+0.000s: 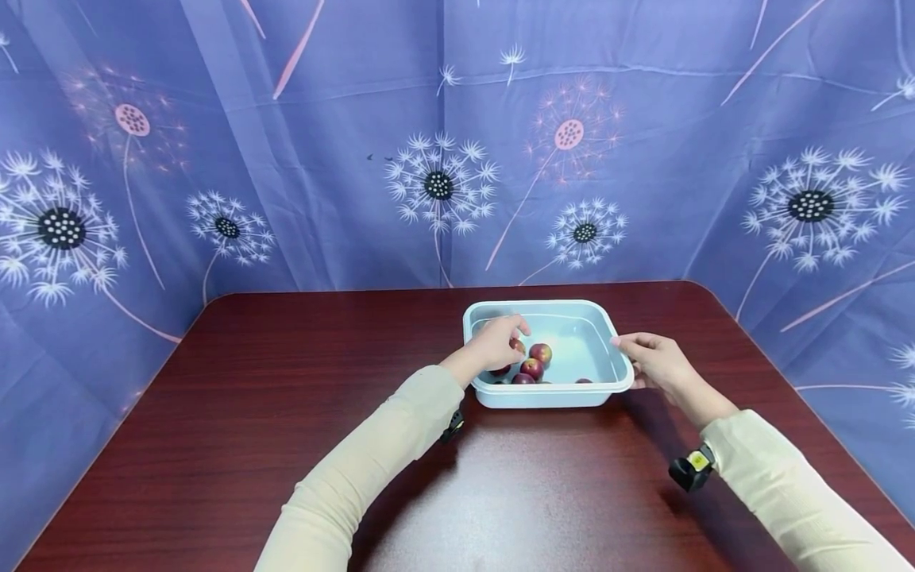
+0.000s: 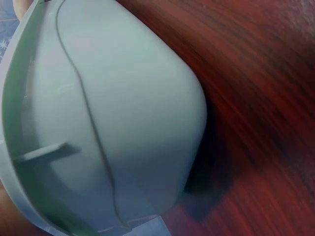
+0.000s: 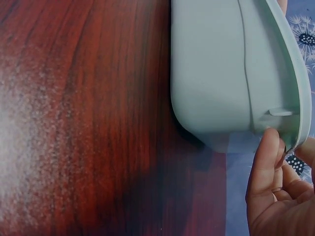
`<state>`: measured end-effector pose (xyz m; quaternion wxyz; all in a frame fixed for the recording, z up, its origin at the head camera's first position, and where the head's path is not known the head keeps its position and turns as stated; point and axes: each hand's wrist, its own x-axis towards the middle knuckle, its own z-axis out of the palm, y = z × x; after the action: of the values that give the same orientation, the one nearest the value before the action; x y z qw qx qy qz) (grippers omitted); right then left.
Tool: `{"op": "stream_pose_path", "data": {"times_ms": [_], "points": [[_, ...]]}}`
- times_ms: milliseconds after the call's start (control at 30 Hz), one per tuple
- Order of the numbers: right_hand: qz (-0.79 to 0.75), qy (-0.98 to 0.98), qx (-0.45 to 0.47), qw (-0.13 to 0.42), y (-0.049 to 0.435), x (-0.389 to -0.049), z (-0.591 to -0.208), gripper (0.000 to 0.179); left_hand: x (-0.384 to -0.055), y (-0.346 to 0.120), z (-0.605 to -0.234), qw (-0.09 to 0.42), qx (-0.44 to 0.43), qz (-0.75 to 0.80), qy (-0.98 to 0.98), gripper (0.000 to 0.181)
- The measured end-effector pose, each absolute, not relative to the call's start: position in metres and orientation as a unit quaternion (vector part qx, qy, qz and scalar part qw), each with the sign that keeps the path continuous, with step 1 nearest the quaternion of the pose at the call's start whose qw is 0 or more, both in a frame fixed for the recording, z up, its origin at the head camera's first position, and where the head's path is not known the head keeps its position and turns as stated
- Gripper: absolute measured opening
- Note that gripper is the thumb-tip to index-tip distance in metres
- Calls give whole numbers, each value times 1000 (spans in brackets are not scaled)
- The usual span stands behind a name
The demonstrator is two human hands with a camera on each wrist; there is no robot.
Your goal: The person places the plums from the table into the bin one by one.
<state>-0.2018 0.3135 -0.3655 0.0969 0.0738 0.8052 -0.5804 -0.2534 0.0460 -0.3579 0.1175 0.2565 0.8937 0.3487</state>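
Observation:
A pale blue plastic basin (image 1: 550,397) stands on the table with several small red plums (image 1: 541,353) inside, most of them toward its left side. My left hand (image 1: 493,343) reaches in over the left wall, with its thumb and fingers curled round a plum (image 1: 517,346). At the right end, my right hand (image 1: 661,367) pinches the basin's rim, thumb on top and fingers beneath. The right wrist view shows those fingers (image 3: 266,162) against the basin's outside (image 3: 211,64). From the left wrist, the basin's outer wall (image 2: 133,98) hides most of the left hand.
The dark red wooden table (image 1: 286,397) extends to the left and in front of the basin. Behind it hangs a blue curtain (image 1: 343,183) with a dandelion print. Each wrist carries a black strapped device (image 1: 692,467).

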Motion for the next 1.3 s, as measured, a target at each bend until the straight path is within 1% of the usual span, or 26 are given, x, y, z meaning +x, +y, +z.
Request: {"op": "stream_pose_path", "data": {"times_ms": [200,300,467,633,733,867,1100,1200,1300], "points": [[-580,806,75,96,312,-201,-367,51,-255,44,-361,114,256,352,893,30],[-584,802,73,97,311,-202,-368,47,-256,42,-361,117,252,360,891,31],[-586,802,71,97,310,-204,-368,44,-258,39,-361,98,249,365,892,29],[-565,816,66,97,312,-205,-369,51,-259,40,-361,84,249,384,885,27],[-537,838,49,83,315,-206,-369,54,-259,40,-360,80,251,401,877,27],[-458,888,11,32,318,-206,-369,50,-261,37,-357,69,254,411,873,24],[-252,961,-35,-109,318,-205,-369,41,-261,25,-358,30,258,400,879,22],[-222,961,-42,-158,317,-203,-369,39,-259,20,-357,21,264,389,882,24],[-219,955,-58,-192,314,-202,-368,39,-257,14,-354,10,267,358,895,30]]}}
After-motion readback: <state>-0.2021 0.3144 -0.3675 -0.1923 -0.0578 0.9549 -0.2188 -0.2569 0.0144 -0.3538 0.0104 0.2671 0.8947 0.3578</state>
